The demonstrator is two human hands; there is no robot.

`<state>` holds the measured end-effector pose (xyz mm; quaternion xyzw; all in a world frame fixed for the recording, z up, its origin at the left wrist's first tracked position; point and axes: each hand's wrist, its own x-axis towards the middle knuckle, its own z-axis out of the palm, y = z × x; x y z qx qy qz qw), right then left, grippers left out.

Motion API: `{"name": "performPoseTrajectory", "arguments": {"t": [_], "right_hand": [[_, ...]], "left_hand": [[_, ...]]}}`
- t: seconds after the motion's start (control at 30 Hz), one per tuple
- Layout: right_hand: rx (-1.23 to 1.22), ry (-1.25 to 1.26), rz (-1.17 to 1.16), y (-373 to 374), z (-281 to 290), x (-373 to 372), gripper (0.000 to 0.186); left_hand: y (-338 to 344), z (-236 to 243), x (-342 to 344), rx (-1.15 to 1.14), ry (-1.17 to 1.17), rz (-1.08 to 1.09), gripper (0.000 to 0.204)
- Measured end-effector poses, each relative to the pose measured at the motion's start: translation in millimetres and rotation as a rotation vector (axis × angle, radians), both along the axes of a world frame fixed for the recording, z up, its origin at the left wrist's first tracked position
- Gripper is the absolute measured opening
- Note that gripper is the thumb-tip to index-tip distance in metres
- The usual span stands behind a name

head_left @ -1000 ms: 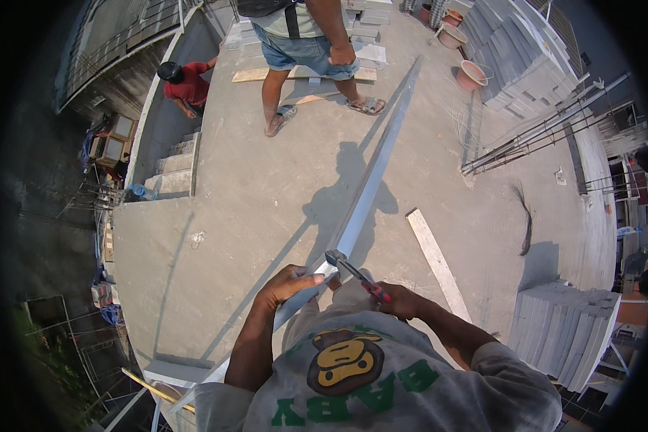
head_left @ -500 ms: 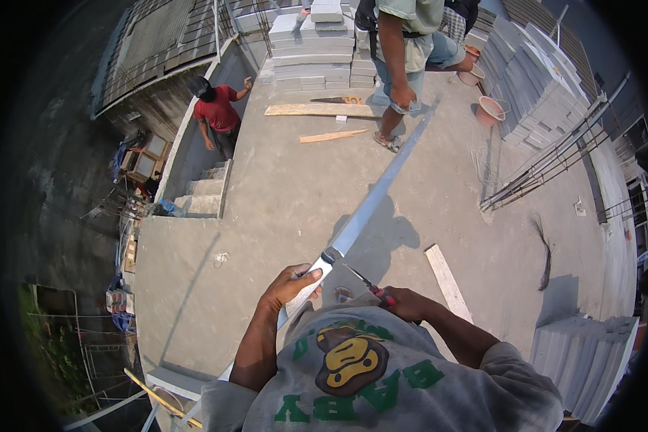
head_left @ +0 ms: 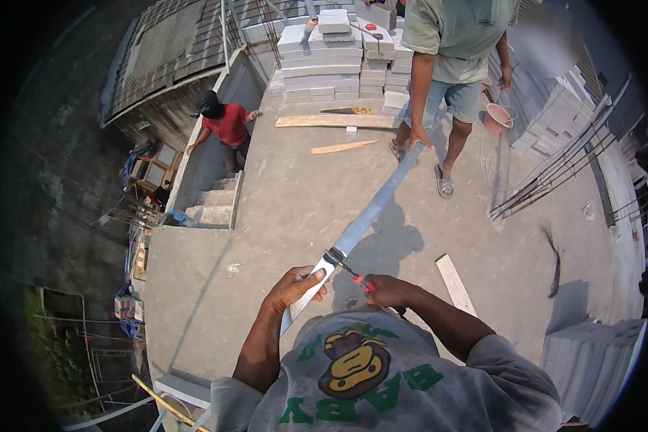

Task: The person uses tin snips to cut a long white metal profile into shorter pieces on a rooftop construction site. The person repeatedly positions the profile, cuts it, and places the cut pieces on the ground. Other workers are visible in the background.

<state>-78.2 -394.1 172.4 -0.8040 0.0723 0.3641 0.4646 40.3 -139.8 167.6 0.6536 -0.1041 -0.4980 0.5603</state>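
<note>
A long silver metal bar (head_left: 373, 207) slopes from my left hand (head_left: 295, 288) up to the far right. My left hand is closed around its near, brightly lit part, thumb on top. Just beyond my thumb, a dark band (head_left: 333, 255) wraps the bar. My right hand (head_left: 390, 291) is closed on red-handled pliers (head_left: 365, 284). Their dark tip reaches the bar at the band; whether the jaws grip it I cannot tell. At the far end, a co-worker's hand (head_left: 420, 137) touches the bar.
Pale blocks (head_left: 320, 68) are stacked at the back. A handsaw (head_left: 345, 111) lies beside a plank (head_left: 335, 122). Another plank (head_left: 455, 286) lies to my right. At left, a person in red (head_left: 228, 126) stands in a stairwell (head_left: 216, 198). Rebar (head_left: 547, 176) slants at right, near a bucket (head_left: 497, 119).
My right hand has moved left and up, bringing the pliers' tip to the band. The co-worker has turned and bent toward the bar, a hand now at its far end.
</note>
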Motion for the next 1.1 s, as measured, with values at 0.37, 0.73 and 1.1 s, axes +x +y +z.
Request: {"name": "performPoseTrajectory", "arguments": {"t": [0.37,0.73,1.1], "right_hand": [[-0.033,-0.038,-0.048,-8,-2,7,0.045],[0.072,-0.024,-0.109,3,-22,2,0.037],[0.025,0.002,-0.08,-1,-10,15,0.031]], "left_hand": [[-3,3,6,-0.024,-0.07,0.01,0.064],[2,-5,11,0.046,-0.008,0.034,0.065],[1,-7,19,0.048,0.017,0.034,0.063]]}}
